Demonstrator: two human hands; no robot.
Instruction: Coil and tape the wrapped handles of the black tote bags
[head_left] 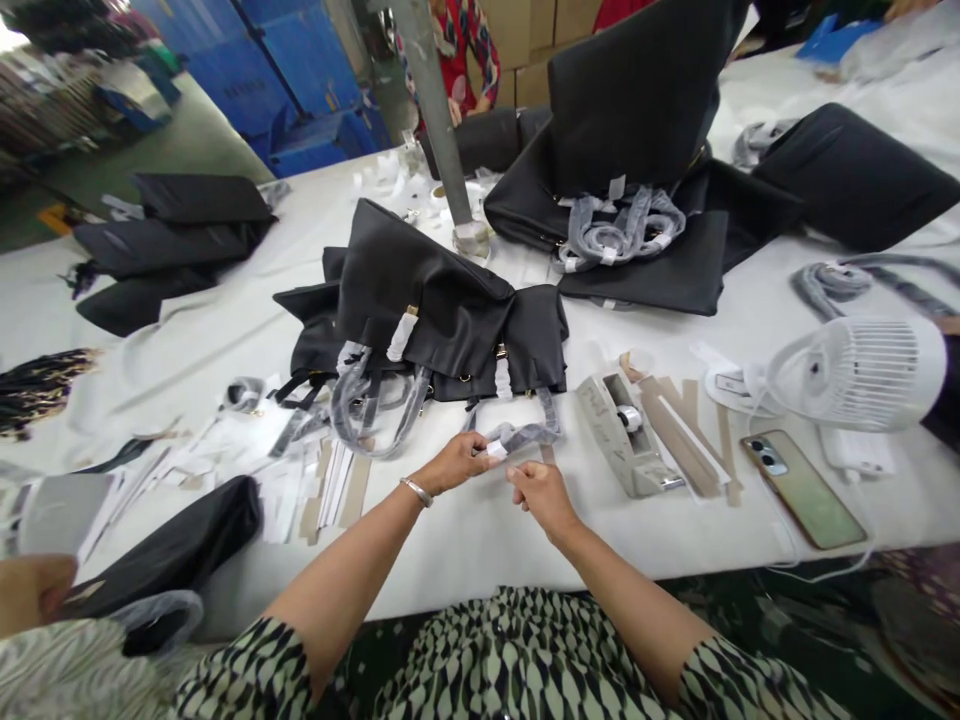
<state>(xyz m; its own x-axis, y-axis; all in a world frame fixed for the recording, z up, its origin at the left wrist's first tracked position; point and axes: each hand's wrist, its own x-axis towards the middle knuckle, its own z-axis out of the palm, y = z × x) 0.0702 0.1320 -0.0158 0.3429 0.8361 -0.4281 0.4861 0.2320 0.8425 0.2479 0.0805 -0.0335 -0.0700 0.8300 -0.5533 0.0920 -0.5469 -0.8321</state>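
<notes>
A black handbag lies on the white-covered table, its handles toward me. A handle wrapped in clear plastic runs from the bags to my left hand, whose fingers are closed on it. Beside those fingertips a small white strip sits around the wrapped handle. Just right of it, my right hand is held in a pinch; whatever is between thumb and finger is too small to make out. Another plastic-wrapped handle loops over the table to the left.
A tape dispenser, cardboard strips, a phone and a white fan are on the right. Stacked black bags stand behind, near a grey post. At left, another person's hand touches a black bag.
</notes>
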